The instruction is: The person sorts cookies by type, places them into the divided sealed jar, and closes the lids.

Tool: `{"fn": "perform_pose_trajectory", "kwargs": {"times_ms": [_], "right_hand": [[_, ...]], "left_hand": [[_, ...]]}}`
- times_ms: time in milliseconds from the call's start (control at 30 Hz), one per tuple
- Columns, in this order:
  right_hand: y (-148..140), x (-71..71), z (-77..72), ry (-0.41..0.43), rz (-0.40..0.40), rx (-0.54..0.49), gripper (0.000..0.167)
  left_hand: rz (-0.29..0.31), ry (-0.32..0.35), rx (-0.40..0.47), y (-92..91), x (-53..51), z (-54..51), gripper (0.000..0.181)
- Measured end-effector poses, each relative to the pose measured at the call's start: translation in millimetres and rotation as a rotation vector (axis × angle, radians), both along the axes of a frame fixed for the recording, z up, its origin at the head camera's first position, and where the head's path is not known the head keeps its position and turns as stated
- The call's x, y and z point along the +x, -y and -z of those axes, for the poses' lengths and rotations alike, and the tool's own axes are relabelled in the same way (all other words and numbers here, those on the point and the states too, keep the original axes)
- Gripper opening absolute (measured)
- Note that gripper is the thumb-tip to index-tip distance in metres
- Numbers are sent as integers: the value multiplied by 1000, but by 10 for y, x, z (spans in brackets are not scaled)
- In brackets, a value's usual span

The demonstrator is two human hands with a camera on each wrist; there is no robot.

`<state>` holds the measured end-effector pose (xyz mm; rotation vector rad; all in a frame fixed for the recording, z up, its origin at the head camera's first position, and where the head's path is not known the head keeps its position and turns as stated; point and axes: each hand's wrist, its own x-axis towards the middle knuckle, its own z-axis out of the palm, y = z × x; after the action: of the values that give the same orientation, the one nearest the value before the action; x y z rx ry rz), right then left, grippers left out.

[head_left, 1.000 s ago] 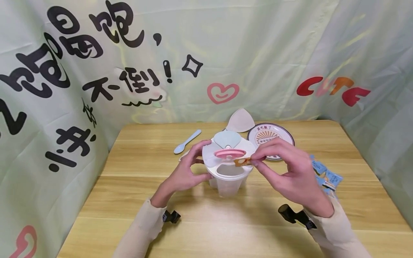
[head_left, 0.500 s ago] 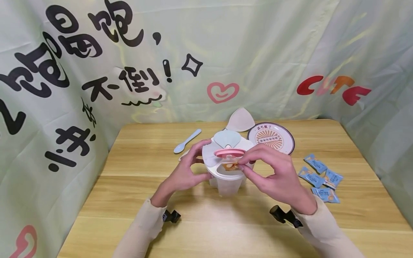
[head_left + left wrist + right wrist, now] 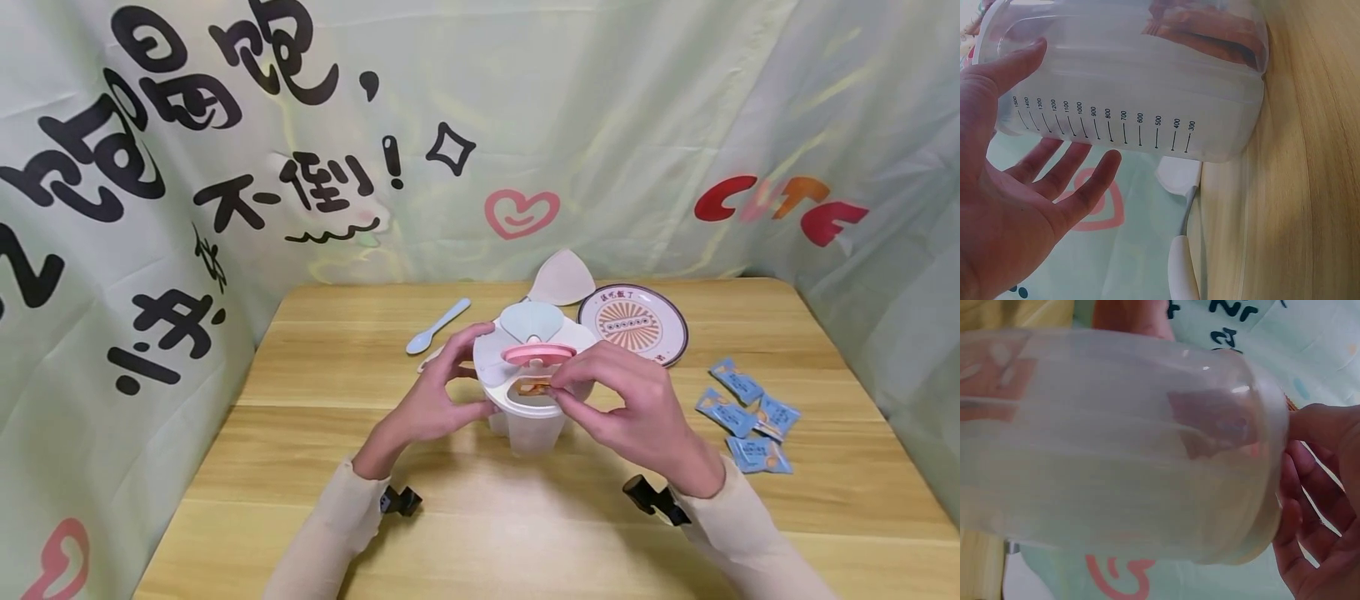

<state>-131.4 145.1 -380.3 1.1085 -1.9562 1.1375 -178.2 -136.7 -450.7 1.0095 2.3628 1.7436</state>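
Note:
A see-through plastic storage container (image 3: 535, 433) with a white lid (image 3: 489, 367) stands upright on the table. One flap of the lid, with a pink seal (image 3: 542, 356), is raised over an opening. My left hand (image 3: 431, 406) holds the container's left side near the lid, thumb in front and fingers behind. Between thumb and fingertips my right hand (image 3: 633, 408) pinches a small orange-brown packet (image 3: 531, 387), which dips into the opening. More orange-brown packets (image 3: 1210, 31) show through the wall at the container's bottom in the left wrist view, beside a printed measuring scale.
Several blue packets (image 3: 738, 383) lie on the right of the table (image 3: 525, 533). A round printed plate (image 3: 670, 325) sits behind my right hand. A light-blue spoon (image 3: 438, 327) is at the back left. Behind the container lies a pale-headed spatula (image 3: 562, 279) with a white handle.
My right hand has moved left and down, taking the packet from above the lid into the opening. My left hand keeps its hold on the container.

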Motion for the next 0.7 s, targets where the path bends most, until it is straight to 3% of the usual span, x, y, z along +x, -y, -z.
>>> {"fn": "perform_pose_trajectory", "kwargs": {"times_ms": [233,700], "right_hand": [[-46,3,46,-4,8,-7,32],[-142,-4,70,35,20,-43,29]], "left_hand": [[-3,1,-5,0,-9,-4,100],[-6,1,1,0,-15,15,101]]}}
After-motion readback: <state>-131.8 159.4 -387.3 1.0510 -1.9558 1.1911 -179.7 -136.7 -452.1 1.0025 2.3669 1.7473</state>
